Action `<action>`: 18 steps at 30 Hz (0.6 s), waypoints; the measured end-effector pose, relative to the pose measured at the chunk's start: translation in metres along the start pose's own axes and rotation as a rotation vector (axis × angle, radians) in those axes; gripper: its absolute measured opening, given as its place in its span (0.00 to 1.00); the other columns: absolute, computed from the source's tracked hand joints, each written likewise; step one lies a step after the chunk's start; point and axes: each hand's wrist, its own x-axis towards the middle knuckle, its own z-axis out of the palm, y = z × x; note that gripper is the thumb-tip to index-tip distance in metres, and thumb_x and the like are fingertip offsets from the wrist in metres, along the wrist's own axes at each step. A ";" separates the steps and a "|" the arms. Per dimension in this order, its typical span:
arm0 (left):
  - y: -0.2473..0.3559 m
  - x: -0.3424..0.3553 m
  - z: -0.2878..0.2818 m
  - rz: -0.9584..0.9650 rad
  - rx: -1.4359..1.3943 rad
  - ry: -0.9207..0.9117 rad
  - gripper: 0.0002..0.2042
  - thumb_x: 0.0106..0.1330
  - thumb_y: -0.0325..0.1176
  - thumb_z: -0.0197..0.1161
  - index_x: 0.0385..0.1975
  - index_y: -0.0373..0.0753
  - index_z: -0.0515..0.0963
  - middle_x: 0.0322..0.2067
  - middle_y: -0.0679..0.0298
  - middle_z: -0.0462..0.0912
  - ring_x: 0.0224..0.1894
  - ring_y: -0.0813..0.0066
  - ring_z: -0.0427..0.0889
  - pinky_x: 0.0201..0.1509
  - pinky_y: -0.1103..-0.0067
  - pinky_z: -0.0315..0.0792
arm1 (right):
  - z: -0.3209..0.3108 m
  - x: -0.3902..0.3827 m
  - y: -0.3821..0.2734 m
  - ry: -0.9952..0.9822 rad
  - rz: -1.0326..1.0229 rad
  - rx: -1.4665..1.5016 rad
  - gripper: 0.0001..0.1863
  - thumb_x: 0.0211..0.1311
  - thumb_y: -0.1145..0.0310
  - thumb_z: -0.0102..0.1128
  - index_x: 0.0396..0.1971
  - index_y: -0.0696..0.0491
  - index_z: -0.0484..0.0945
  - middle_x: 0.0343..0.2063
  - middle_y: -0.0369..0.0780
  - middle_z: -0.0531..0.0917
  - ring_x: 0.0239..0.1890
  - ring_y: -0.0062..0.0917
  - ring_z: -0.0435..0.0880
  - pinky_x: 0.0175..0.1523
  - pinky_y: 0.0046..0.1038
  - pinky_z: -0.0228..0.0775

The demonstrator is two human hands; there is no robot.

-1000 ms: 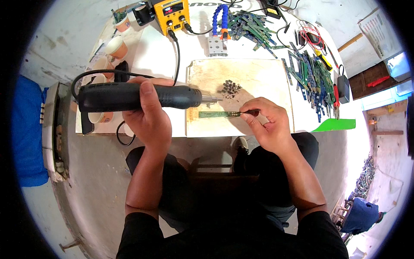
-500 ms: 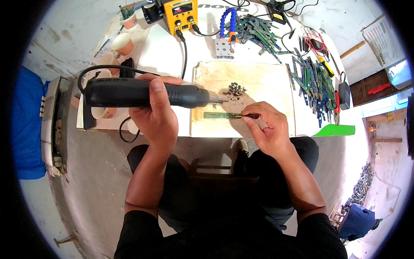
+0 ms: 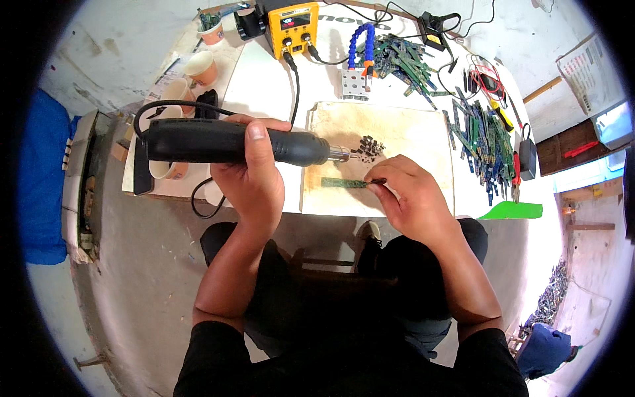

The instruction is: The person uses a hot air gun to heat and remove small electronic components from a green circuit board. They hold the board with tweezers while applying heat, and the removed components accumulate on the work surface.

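My left hand [image 3: 254, 162] is wrapped round a black hot air gun [image 3: 198, 141], held level above the table's front with its metal nozzle [image 3: 340, 154] pointing right. Below and left of the nozzle lies a narrow green circuit board strip [image 3: 340, 182] on a wooden board [image 3: 324, 129]. Thumb and fingers of my right hand [image 3: 413, 198] pinch a thin dark tool, apparently tweezers [image 3: 377, 181], at the strip's right end; the fingers partly hide it. Just beyond the nozzle sits a small heap of black chips [image 3: 370, 147].
A pile of circuit board strips [image 3: 486, 142] lies at the right, another pile [image 3: 403, 59] at the back. A yellow control station [image 3: 294, 30] stands behind, its cable [image 3: 296, 92] trailing forward. Paper cups [image 3: 200, 68] line the left. Pliers [image 3: 516, 175] rest near the right edge.
The whole view has shifted, so the table sits slightly lower and further right. The hot air gun's nozzle is still close above the strip; both hands keep their grips.
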 end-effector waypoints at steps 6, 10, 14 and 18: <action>-0.005 0.001 -0.003 -0.035 -0.060 0.014 0.15 0.71 0.44 0.57 0.40 0.36 0.71 0.27 0.56 0.85 0.32 0.77 0.81 0.44 0.83 0.74 | -0.001 0.011 -0.004 -0.088 0.046 -0.078 0.07 0.55 0.82 0.64 0.33 0.57 0.79 0.31 0.44 0.82 0.35 0.40 0.82 0.40 0.33 0.74; -0.003 0.005 -0.003 -0.036 -0.066 0.015 0.14 0.72 0.43 0.56 0.40 0.37 0.72 0.28 0.57 0.85 0.33 0.77 0.82 0.43 0.81 0.76 | -0.003 0.004 -0.005 -0.028 0.071 0.010 0.05 0.55 0.80 0.62 0.32 0.57 0.78 0.30 0.46 0.81 0.35 0.45 0.80 0.40 0.37 0.74; -0.004 0.006 -0.007 -0.064 -0.010 0.049 0.10 0.73 0.38 0.55 0.39 0.36 0.72 0.28 0.58 0.85 0.32 0.79 0.81 0.42 0.82 0.75 | -0.010 -0.005 -0.008 0.001 0.125 0.004 0.05 0.56 0.80 0.63 0.33 0.57 0.79 0.32 0.45 0.82 0.35 0.41 0.82 0.39 0.34 0.75; -0.004 0.010 -0.011 -0.086 -0.041 0.094 0.07 0.72 0.32 0.55 0.37 0.34 0.73 0.27 0.62 0.84 0.30 0.83 0.78 0.40 0.85 0.71 | -0.018 -0.016 -0.003 0.095 0.138 0.017 0.05 0.57 0.80 0.64 0.33 0.57 0.80 0.31 0.44 0.83 0.33 0.35 0.85 0.39 0.29 0.75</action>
